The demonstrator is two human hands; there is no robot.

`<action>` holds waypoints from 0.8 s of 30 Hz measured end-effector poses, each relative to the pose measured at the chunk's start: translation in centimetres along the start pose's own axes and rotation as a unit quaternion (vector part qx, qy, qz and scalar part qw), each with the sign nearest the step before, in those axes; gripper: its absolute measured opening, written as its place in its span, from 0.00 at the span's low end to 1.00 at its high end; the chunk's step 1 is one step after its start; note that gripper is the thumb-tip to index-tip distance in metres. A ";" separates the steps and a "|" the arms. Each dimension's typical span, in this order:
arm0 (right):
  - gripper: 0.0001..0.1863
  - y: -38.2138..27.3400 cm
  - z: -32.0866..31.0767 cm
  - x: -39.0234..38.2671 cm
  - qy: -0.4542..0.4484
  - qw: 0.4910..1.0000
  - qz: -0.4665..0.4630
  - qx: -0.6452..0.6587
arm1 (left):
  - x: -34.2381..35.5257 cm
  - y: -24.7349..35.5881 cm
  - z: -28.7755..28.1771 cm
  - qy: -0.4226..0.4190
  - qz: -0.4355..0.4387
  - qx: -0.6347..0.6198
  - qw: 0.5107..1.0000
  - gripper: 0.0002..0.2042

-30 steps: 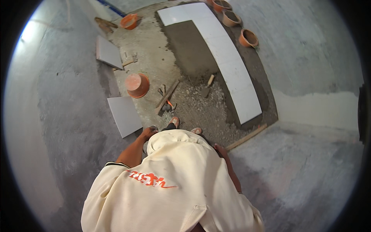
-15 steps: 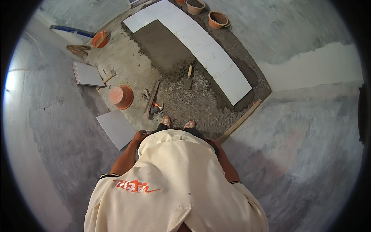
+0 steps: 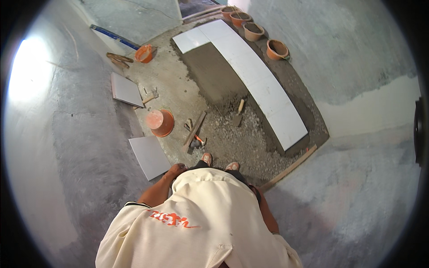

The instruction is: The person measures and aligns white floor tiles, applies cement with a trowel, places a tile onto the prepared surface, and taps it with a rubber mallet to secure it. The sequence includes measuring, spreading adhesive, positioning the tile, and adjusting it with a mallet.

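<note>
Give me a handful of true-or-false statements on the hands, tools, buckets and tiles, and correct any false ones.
1. The trowel lies on gravelly ground, apart from the white tile strip. True.
2. The right hand grips the trowel. False: it is down by the person's right hip, partly hidden.
3. The orange bucket near the loose square tile stands mouth up. False: it is upside down.
4. The left hand is nearer the loose square tile than the right hand is. True.
5. The blue bar lies across the white tile strip. False: it is by the wall at upper left.
6. A row of buckets stands between the white tile strip and the wall. True.
</note>
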State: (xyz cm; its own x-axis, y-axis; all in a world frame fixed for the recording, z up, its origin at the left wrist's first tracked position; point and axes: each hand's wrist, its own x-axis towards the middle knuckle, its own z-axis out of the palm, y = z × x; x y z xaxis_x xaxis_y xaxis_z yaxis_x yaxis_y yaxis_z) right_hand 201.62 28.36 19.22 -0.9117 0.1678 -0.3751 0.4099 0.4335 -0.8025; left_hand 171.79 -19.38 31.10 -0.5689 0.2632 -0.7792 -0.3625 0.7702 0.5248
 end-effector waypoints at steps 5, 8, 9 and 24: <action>0.21 -2.3 1.2 2.5 -0.057 0.992 0.090 0.062 | -0.8 -2.8 -0.7 0.014 -0.011 -0.026 0.999 0.35; 0.21 -4.3 0.4 3.0 -0.089 0.976 0.175 0.093 | -0.5 -4.1 -0.2 0.025 -0.016 -0.032 0.999 0.35; 0.21 -4.7 0.2 3.0 -0.094 0.973 0.189 0.096 | -0.2 -4.6 -0.1 0.026 -0.009 -0.018 0.999 0.35; 0.24 -7.1 -0.7 4.8 -0.159 0.954 0.242 0.075 | 1.3 -6.0 -0.9 0.037 -0.024 -0.013 0.999 0.31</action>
State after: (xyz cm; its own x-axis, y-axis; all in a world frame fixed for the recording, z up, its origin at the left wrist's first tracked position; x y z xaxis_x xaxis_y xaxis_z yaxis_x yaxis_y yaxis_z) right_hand 194.32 26.72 23.40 -0.5704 0.0281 -0.8209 0.8015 0.2374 -0.5488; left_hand 172.53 -24.19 27.26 -0.6028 0.1827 -0.7767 -0.4090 0.7651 0.4974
